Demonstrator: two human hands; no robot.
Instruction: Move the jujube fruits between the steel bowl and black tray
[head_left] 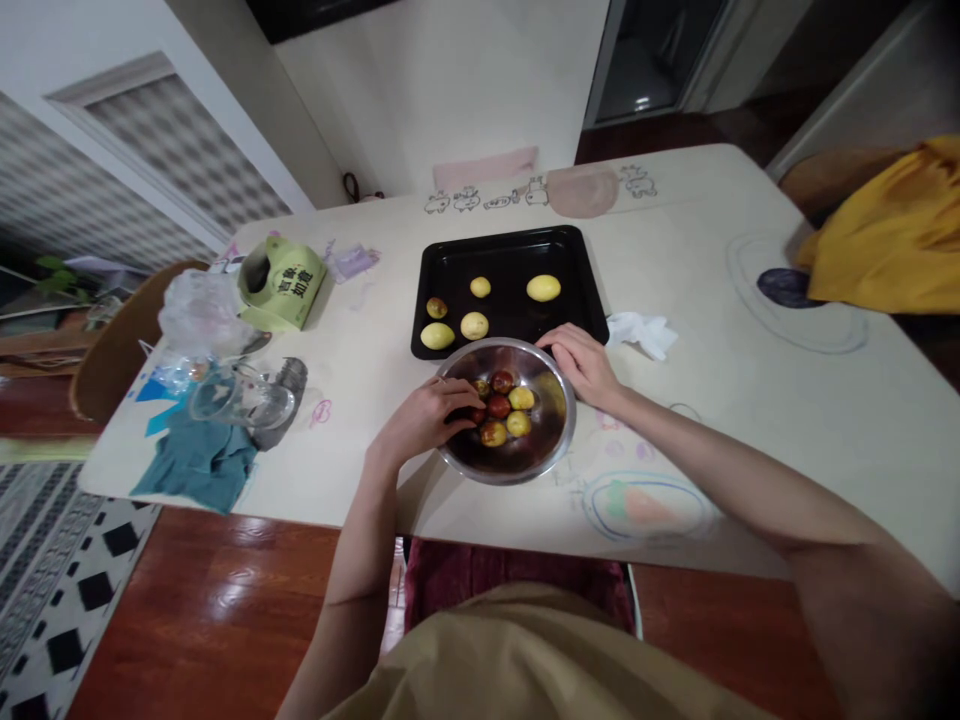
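A shiny steel bowl [551, 455] stands near the table's front edge, holding several small round fruits, some yellow and some dark red-brown, such as a dark red fruit [498, 406]. My left hand [431, 412] reaches over the bowl's left rim, its fingers curled round another dark red fruit that they partly cover. At the upper right rim, my right hand [583, 366] grips the bowl with bent fingers. Behind the bowl lies a black baking tray [510, 250]. It bears several yellow fruits, including a large yellow one [544, 288], and a small brownish one [436, 307].
A crumpled white tissue [643, 334] lies right of the tray. To the left are a green carton [283, 285], a plastic bag [202, 315], a clear jug [240, 395] and a teal cloth [199, 460]. Yellow fabric [892, 240] hangs over a chair at the right.
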